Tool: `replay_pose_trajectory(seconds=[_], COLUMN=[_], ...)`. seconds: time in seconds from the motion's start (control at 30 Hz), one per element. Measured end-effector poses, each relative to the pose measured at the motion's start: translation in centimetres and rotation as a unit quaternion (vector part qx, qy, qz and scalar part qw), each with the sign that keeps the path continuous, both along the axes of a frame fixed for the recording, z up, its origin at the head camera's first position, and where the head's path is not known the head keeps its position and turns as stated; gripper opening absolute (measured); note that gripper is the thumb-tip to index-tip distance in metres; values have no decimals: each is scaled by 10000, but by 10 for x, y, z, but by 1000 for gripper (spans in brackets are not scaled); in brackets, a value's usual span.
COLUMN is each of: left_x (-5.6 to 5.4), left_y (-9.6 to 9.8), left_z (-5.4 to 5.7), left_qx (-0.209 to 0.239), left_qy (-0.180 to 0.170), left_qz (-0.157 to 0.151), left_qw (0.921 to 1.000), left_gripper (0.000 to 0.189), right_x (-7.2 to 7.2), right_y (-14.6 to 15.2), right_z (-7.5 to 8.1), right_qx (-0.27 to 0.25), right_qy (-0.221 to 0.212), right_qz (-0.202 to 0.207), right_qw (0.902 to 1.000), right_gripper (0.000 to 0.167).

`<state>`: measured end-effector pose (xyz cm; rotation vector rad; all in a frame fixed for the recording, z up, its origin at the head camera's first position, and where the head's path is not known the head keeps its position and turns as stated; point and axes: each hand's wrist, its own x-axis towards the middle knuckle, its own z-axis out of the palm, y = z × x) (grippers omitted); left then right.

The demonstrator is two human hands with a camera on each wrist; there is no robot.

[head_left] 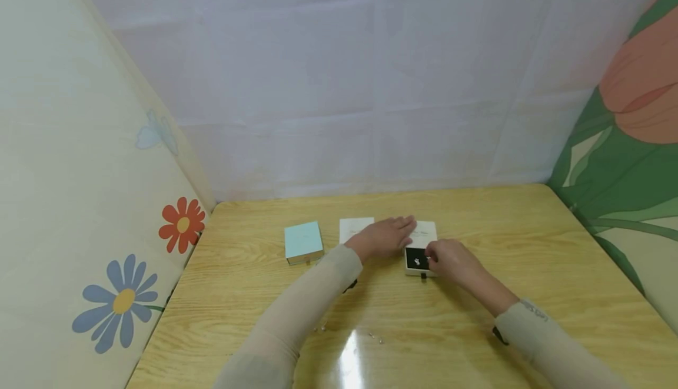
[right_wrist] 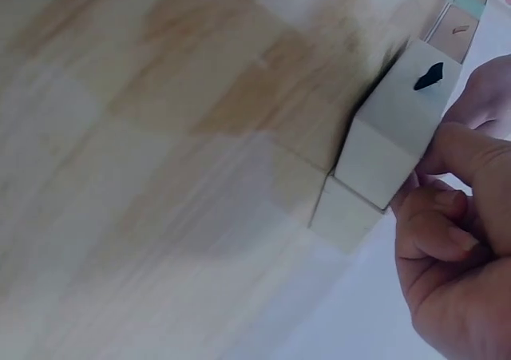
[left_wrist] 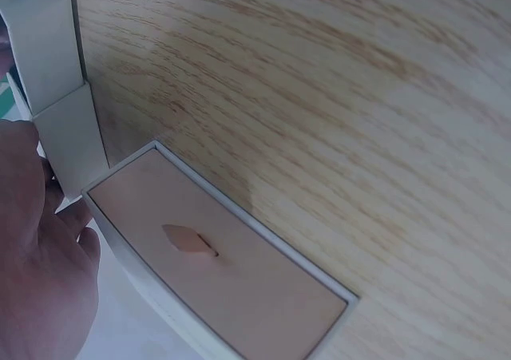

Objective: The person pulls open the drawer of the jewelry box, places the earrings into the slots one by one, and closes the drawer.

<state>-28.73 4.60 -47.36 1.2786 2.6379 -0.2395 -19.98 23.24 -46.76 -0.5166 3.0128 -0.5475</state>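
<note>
Tiny glinting bits (head_left: 376,338) lie on the wood-grained bench (head_left: 450,342). Beyond, the right hand (head_left: 454,261) bends its fingers at a black-lined drawer (head_left: 415,272) holding a small silvery ornament (head_left: 416,262); I cannot tell whether it pinches anything. The left hand (head_left: 385,236), fingers straight, lies against the drawer's white box (head_left: 425,234). Leftward sit a tan-fronted 2nd box (head_left: 355,225) and a smooth teal box (head_left: 303,238). Behind hangs creased pale cloth (head_left: 307,83).

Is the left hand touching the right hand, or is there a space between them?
Apart. The head view shows it: part of the white box is visible between the left hand and the right hand.
</note>
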Motion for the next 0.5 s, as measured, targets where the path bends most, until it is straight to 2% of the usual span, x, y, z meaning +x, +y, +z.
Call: replay_pose_trajectory(seconds=[0.23, 0.5], left_x=[-2, -2], left_y=[0, -1], left_z=[-2, -1], left_qx=[17, 10], left_qy=[-42, -31], left_qz=[-15, -32], left_qw=[10000, 10000], left_gripper=[59, 58], right_x=[-2, -5], right_y=[-1, 3], right_z=[3, 0], right_qx=[264, 141], right_qy=[155, -89], right_qz=[161, 253], right_qw=[9994, 9995], right_gripper=[8, 8])
